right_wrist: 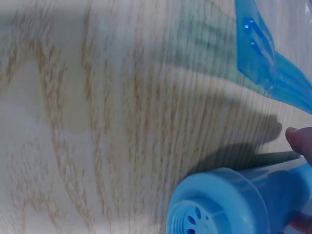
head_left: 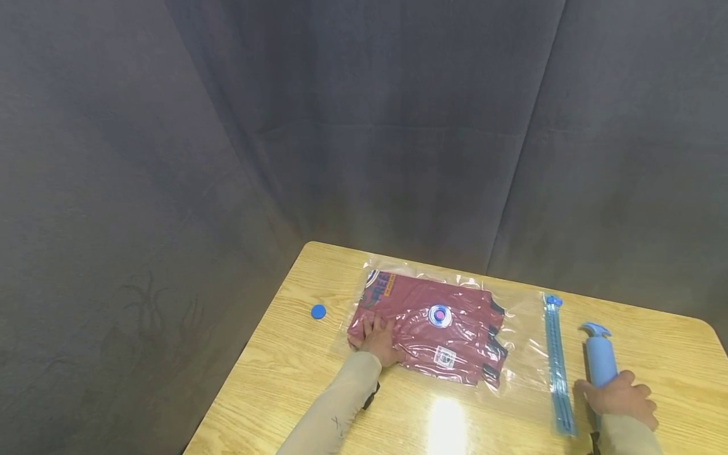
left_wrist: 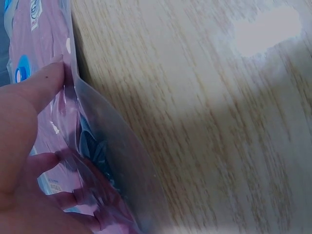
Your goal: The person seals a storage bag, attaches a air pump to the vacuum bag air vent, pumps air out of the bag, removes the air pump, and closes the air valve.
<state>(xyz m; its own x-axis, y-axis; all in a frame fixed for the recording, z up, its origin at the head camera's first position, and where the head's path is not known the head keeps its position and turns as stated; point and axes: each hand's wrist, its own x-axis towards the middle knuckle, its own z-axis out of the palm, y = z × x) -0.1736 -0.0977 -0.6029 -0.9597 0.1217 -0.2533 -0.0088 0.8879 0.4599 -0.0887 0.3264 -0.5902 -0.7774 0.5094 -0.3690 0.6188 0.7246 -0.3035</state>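
Note:
A clear zip storage bag (head_left: 526,335) lies flat on the table with a folded maroon garment (head_left: 415,303) inside. The bag's round valve (head_left: 440,316) faces up, uncapped. My left hand (head_left: 378,341) rests on the bag's left part, fingers spread over the garment; in the left wrist view the thumb (left_wrist: 46,85) lies along the bag's near edge. At the right, a blue hand pump (head_left: 601,360) lies on the table. My right hand (head_left: 620,398) is over its near end, fingers spread. In the right wrist view the thumb (right_wrist: 300,141) stands apart from the pump's barrel (right_wrist: 278,190).
A blue round cap (head_left: 318,311) lies left of the bag. The bag's blue zip strip (head_left: 558,366), with a slider (head_left: 553,301) at its far end, runs beside the pump. Dark grey curtains (head_left: 398,126) hang behind the wooden table (head_left: 273,366).

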